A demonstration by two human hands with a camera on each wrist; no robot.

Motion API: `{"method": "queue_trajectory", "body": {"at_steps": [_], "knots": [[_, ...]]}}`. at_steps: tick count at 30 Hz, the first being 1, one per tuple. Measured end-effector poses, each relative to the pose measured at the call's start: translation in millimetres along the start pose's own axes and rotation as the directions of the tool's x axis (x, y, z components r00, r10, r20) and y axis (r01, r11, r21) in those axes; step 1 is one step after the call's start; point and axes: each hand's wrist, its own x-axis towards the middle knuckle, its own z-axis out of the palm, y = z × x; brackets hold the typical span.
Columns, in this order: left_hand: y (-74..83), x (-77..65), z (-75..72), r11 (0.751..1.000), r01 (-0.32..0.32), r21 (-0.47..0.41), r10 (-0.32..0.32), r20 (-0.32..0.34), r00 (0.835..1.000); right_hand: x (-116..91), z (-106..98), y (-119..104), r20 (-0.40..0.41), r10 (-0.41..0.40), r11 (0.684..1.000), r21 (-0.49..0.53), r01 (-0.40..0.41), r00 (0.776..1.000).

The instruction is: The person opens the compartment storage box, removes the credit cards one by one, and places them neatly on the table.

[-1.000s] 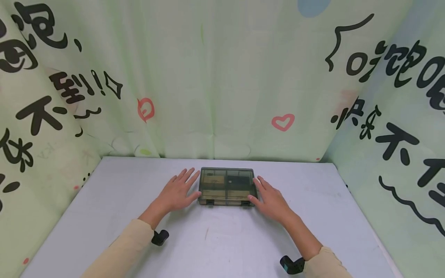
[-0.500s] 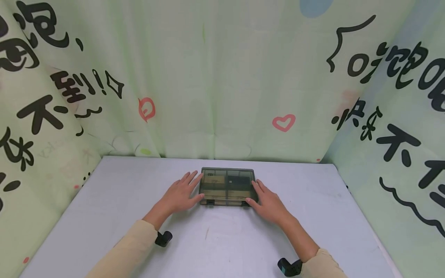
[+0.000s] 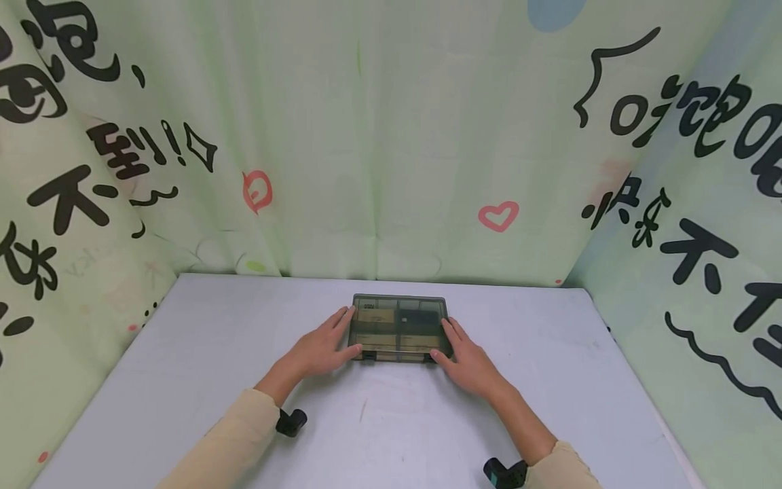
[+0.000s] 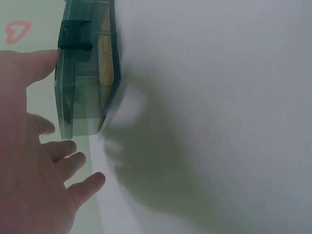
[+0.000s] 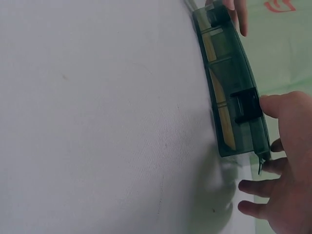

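A translucent dark grey-green plastic compartment box [image 3: 398,329] lies with its lid down on the white table. Flat tan pieces show through its walls, and two black latches sit on its front. At the box's left end is my left hand [image 3: 318,350], thumb at the front edge by the left latch [image 4: 75,35]. The other fingers of that hand spread past the corner. My right hand [image 3: 473,360] is at the opposite end, its thumb touching the lid's edge beside the right latch [image 5: 246,105]. Its remaining fingers extend loosely along the side.
The white table [image 3: 391,421] reaches back to a pale green curtain [image 3: 379,149] printed with black lettering and red hearts. Similar curtains hang along both sides. A small black device is worn on each wrist, below the hands.
My left hand has moved right and slightly down, its fingers closing up against the box's end. The right hand has shifted slightly left, its thumb further along the front edge. The box stays put.
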Motion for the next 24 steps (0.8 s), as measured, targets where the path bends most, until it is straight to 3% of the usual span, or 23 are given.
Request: {"method": "queue_trajectory", "body": {"at_steps": [6, 15, 21, 24], "knots": [[-0.8, 2.9, 3.2, 0.994, 0.051, -0.1, -0.046, 0.047, 0.998, 1.0, 4.3, -2.1, 0.013, 0.035, 0.992, 0.123, -0.037, 0.999], [-2.3, 6.3, 4.4, 0.976, 0.031, -0.214, -0.016, 0.074, 0.997, 1.9, 11.2, -7.2, -0.012, 0.066, 0.961, 0.268, -0.06, 0.998], [-2.8, 9.6, 4.6, 0.949, 0.044, -0.311, -0.019, 0.084, 0.996, 5.2, 16.0, -9.7, -0.018, 0.14, 0.925, 0.36, -0.124, 0.99], [-2.8, 12.2, 5.1, 0.929, 0.041, -0.368, -0.013, 0.08, 0.997, 6.5, 17.6, -10.4, -0.02, 0.182, 0.891, 0.427, -0.156, 0.983]]}}
